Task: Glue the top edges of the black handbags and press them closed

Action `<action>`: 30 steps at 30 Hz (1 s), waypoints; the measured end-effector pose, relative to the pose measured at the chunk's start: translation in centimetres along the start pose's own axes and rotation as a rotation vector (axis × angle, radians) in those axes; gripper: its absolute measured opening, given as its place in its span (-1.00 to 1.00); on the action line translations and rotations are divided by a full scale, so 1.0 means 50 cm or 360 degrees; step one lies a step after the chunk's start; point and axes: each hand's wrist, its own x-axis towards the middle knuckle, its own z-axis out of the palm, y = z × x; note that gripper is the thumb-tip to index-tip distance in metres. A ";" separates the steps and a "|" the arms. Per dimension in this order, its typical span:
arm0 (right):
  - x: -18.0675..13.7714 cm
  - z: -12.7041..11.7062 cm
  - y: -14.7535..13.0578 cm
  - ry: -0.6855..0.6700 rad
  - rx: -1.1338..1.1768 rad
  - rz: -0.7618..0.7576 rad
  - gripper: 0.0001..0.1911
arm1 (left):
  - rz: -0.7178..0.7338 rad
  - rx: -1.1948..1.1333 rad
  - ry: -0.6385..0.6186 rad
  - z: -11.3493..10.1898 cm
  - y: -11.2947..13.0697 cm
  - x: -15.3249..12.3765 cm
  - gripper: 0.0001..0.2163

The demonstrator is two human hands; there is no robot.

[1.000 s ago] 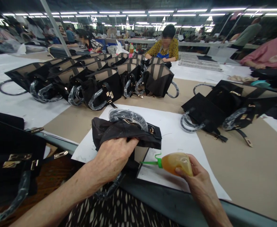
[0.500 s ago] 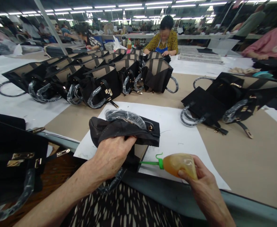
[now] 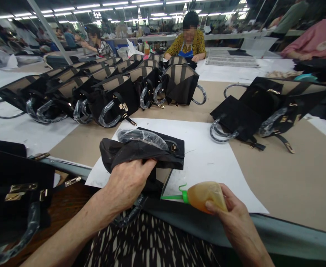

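My left hand [image 3: 129, 181] grips the upper edge of a black handbag [image 3: 163, 163] lying on its side at the table's front edge. The bag's plastic-wrapped handle [image 3: 143, 138] arches above my knuckles, and its beige lining shows below my fingers. In my right hand [image 3: 229, 207] is a squeeze bottle [image 3: 204, 196] of amber liquid, held sideways. Its long green nozzle points left, with the tip close to the bag's lower edge; whether the two touch I cannot tell. A white paper sheet [image 3: 218, 163] lies beneath.
Rows of black handbags [image 3: 118, 96] stand at the back left. More handbags [image 3: 279, 107] sit on the right, and another handbag [image 3: 18, 189] is close at my left. Across the table a person in a yellow patterned top [image 3: 186, 40] works; a pink sleeve [image 3: 307, 39] shows at right.
The view has shifted slightly. My right hand has brought the bottle a little left and tilted it slightly, nozzle still by the bag's edge. My left hand keeps its grip.
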 end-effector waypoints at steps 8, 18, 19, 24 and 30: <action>0.003 0.023 -0.010 0.0204 0.0351 0.0114 -0.56 | -0.0016 0.0001 -0.0090 -0.005 0.003 -0.001 -0.61; -0.015 0.042 -0.014 0.0280 0.0426 0.0236 -0.58 | -0.0089 -0.0043 -0.0205 -0.004 0.004 -0.003 -0.62; -0.017 0.041 -0.013 0.0273 0.0431 0.0247 -0.59 | -0.0072 -0.0021 -0.0203 -0.004 0.004 -0.002 -0.62; -0.018 0.030 -0.008 0.0273 0.0448 0.0279 -0.58 | 0.0008 0.0052 -0.0118 -0.002 0.002 0.000 -0.60; -0.009 0.028 -0.003 0.0187 0.0419 0.0309 -0.56 | 0.0012 0.0052 -0.0113 -0.003 0.003 -0.002 -0.59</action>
